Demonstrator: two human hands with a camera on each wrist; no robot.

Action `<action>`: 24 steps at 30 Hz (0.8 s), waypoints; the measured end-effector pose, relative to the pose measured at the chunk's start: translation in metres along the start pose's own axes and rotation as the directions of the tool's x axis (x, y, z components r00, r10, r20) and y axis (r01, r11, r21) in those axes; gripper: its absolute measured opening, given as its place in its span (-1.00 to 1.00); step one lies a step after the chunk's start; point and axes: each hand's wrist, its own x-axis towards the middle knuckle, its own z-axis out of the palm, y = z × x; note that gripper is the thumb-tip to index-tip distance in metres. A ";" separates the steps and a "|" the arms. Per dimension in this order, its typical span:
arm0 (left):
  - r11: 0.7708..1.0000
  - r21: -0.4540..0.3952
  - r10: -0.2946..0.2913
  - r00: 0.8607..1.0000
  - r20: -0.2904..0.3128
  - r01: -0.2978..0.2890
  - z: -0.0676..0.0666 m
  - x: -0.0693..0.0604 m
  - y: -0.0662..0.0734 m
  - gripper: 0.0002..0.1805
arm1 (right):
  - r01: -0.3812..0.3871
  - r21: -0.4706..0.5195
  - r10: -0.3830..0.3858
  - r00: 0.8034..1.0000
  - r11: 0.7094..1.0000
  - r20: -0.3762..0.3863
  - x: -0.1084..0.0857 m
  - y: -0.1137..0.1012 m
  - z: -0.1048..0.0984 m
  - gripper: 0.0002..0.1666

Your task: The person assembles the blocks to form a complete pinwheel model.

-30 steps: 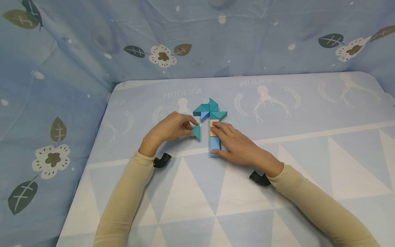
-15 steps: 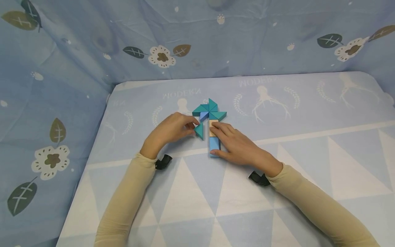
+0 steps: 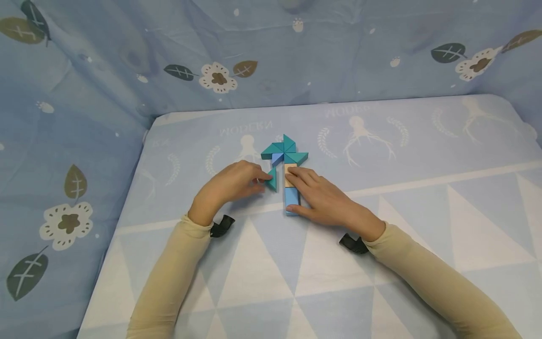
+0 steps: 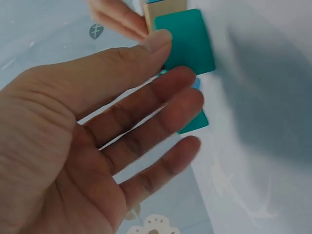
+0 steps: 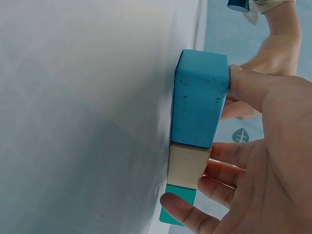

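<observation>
Left hand (image 3: 230, 186) pinches a teal triangular block (image 3: 273, 180) just left of a block column. In the left wrist view the thumb lies on the block's square teal face (image 4: 187, 44); the other fingers are loosely extended. My right hand (image 3: 323, 200) rests on the column, fingers on the wood-coloured block (image 3: 290, 169) and thumb on the light blue block (image 3: 291, 197) below it. The right wrist view shows the thumb against the blue block (image 5: 200, 100). Above the column, several teal triangular blocks (image 3: 290, 144) and one blue-violet triangular block (image 3: 277, 159) form a pinwheel shape.
The blocks lie on a table with a patterned blue and white cloth (image 3: 254, 263). Blue printed fabric (image 3: 271, 52) hangs behind and at the left. A black wrist-camera mount (image 3: 222, 226) sits under the left wrist, another mount (image 3: 354, 244) under the right.
My left hand has brought the teal triangular block slightly right, closer to the column, and its fingers have shifted on the block. The right hand stays put. The head view has drifted slightly.
</observation>
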 end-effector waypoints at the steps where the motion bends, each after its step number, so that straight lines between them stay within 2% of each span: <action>1: 1.000 -0.001 -0.005 1.000 0.007 0.005 0.001 0.000 0.000 -0.62 | 0.000 0.000 0.000 1.000 1.000 0.000 0.000 0.000 0.000 -0.10; 6: 1.000 -0.013 -0.011 1.000 -0.001 0.011 0.003 0.001 0.001 -0.61 | 0.002 -0.002 -0.002 1.000 1.000 0.001 0.001 -0.001 0.000 -0.10; 15: 1.000 0.018 0.016 0.999 -0.037 -0.015 0.007 0.004 0.004 -0.60 | -0.001 -0.002 0.001 1.000 1.000 0.005 0.001 0.000 -0.001 -0.10; 24: 1.000 0.022 0.013 0.998 -0.055 -0.012 0.011 0.006 0.006 -0.59 | 0.002 0.000 -0.002 1.000 1.000 0.004 0.001 -0.001 -0.001 -0.10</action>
